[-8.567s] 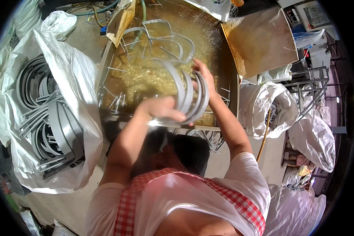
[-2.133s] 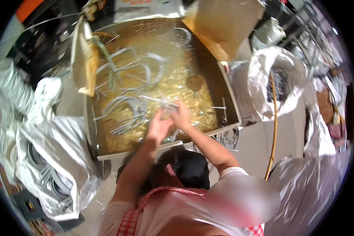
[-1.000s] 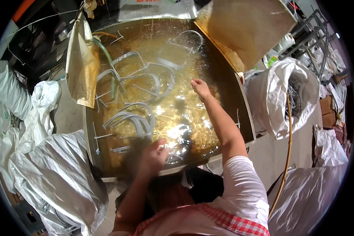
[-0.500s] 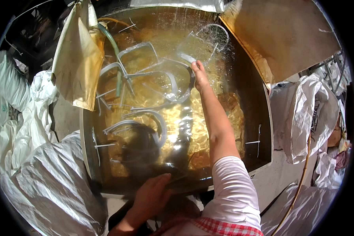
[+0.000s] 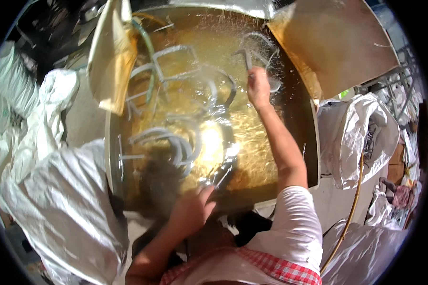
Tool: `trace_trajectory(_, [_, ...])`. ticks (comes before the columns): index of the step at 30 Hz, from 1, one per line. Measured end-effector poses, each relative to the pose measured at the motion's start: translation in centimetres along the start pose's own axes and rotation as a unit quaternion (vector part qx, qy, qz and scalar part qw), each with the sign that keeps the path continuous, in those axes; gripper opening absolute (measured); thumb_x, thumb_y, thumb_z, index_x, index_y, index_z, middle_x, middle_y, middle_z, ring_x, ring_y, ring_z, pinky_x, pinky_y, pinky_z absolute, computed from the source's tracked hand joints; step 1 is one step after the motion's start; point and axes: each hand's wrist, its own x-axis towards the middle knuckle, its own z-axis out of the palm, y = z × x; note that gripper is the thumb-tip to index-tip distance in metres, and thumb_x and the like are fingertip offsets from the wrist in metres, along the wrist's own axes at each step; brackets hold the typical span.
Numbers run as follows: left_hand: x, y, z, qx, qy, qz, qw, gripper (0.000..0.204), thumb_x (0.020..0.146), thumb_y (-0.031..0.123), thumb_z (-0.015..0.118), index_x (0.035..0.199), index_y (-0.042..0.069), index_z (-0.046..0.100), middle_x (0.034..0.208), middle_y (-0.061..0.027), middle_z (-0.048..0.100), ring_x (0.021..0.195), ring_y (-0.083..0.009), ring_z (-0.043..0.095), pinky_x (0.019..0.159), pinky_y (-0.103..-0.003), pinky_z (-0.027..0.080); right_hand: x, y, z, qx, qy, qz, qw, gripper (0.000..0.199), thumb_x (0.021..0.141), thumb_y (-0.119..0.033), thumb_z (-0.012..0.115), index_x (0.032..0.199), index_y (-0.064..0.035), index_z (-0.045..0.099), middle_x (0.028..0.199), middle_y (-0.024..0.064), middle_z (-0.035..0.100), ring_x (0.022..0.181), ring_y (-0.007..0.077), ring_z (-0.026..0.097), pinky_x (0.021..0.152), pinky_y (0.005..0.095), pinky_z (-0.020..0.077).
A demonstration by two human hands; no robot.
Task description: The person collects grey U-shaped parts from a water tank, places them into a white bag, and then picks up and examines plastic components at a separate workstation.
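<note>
My right hand (image 5: 258, 88) is stretched over the far right of a water-filled tub (image 5: 110, 156), fingers closed round the end of a bent grey plastic strip (image 5: 248, 59). Beside it, splashing water partly blurs a curved pale strip (image 5: 273, 85). My left hand (image 5: 192, 209) is at the tub's near edge, thumb and a finger apart, with nothing visible in it. A thin white streak shows just past its fingertips; I cannot tell whether it is a strip or a glint. Several curved pale strips (image 5: 176, 145) and a squarish pale loop (image 5: 176, 61) lie in the water on the left.
A green hose (image 5: 150, 52) dips into the tub at the far left. Stained boards stand at the left (image 5: 110, 61) and right (image 5: 337, 47) corners. White woven sacks (image 5: 66, 199) crowd the left; an open sack (image 5: 361, 142) and a thin cane (image 5: 349, 216) are at the right.
My right hand has shifted right and slightly nearer, with the held strip turned more upright. My left hand has moved slightly up toward the water. The view has shifted too.
</note>
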Motion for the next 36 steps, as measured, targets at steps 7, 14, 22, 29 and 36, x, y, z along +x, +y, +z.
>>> trace_trajectory(7, [0.3,-1.3,1.6,-0.047,0.092,0.09,0.991,0.036,0.079,0.015,0.059,0.111,0.0,0.054,0.102,-0.0194,0.058,0.09,-0.0344,0.058,0.078,-0.037,0.048,-6.3,-4.8,0.0,0.028,-0.29,-0.23,0.928,0.02,0.072,-0.005,0.05,0.09,-0.0071,0.058,0.097,0.0103,0.057,0.09,0.0275,0.053,0.077,0.0372,0.0437])
trace_trajectory(14, [6.4,-9.6,1.6,-0.034,0.201,-0.098,0.974,0.047,0.079,0.019,0.058,0.118,-0.003,0.047,0.114,-0.0245,0.051,0.108,-0.0343,0.049,0.093,-0.04,0.039,-9.5,-19.0,-0.2,0.203,-0.378,0.394,0.813,0.058,0.083,-0.03,0.061,0.124,0.0054,0.04,0.125,0.0228,0.045,0.116,0.0316,0.045,0.099,0.04,0.036])
trace_trajectory(22, [13.3,-21.1,8.7,0.061,0.249,0.005,0.967,0.045,0.082,0.035,0.053,0.108,-0.002,0.056,0.106,-0.0185,0.056,0.097,-0.0311,0.054,0.084,-0.04,0.043,-19.6,-16.2,8.7,0.271,-0.342,0.52,0.734,0.059,0.076,-0.035,0.064,0.117,0.0017,0.044,0.119,0.0208,0.047,0.107,0.0307,0.048,0.092,0.0402,0.039])
trace_trajectory(29, [11.8,-23.0,13.3,-0.561,-0.016,-0.262,0.785,0.06,0.085,0.054,0.048,0.112,0.0,0.054,0.104,-0.0116,0.059,0.088,-0.0209,0.058,0.075,-0.033,0.047,-27.2,-20.2,12.1,0.412,-0.213,0.541,0.702,0.045,0.071,-0.032,0.067,0.104,-0.0041,0.057,0.105,0.0159,0.059,0.092,0.0274,0.057,0.082,0.0412,0.0442])
trace_trajectory(36, [11.2,-22.2,8.7,-0.612,0.022,-0.216,0.761,0.069,0.083,0.06,0.047,0.12,0.002,0.048,0.106,-0.0064,0.057,0.092,-0.0169,0.055,0.075,-0.029,0.046,-17.9,-22.7,5.3,0.322,-0.345,0.479,0.74,0.047,0.063,-0.026,0.069,0.105,-0.0083,0.057,0.1,0.0172,0.06,0.092,0.0282,0.058,0.08,0.039,0.044])
